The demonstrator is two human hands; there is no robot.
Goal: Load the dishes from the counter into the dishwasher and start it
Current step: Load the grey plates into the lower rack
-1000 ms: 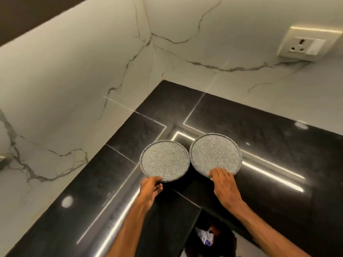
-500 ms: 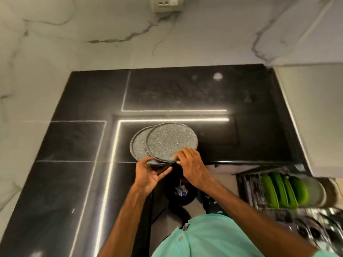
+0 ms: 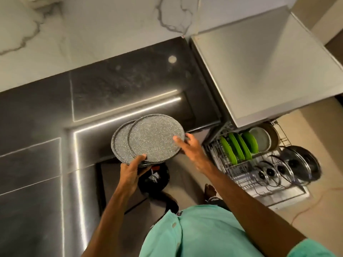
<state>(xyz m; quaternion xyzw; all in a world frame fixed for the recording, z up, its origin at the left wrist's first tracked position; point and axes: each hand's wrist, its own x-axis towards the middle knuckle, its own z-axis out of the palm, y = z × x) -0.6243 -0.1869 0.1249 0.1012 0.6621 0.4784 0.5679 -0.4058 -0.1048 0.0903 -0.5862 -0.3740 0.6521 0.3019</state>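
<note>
Two grey speckled plates are stacked, the upper plate (image 3: 155, 137) shifted right over the lower plate (image 3: 120, 140). They are lifted just above the front edge of the black counter (image 3: 130, 86). My left hand (image 3: 132, 168) grips the stack at its near rim, thumb on top. My right hand (image 3: 191, 147) holds the upper plate's right rim, thumb on the face, fingers behind. The pulled-out rack (image 3: 220, 154) stands low on the right.
The rack holds green plates (image 3: 236, 145), a pale bowl (image 3: 261, 139) and several glass lids (image 3: 297, 164). A light cabinet top (image 3: 259, 62) overhangs the rack. A black bin (image 3: 154, 176) sits on the floor below the plates. Marble wall (image 3: 92, 34) backs the counter.
The two plates lay side by side on the counter; they are now stacked and lifted off it toward the right. The view has swung right, showing the rack.
</note>
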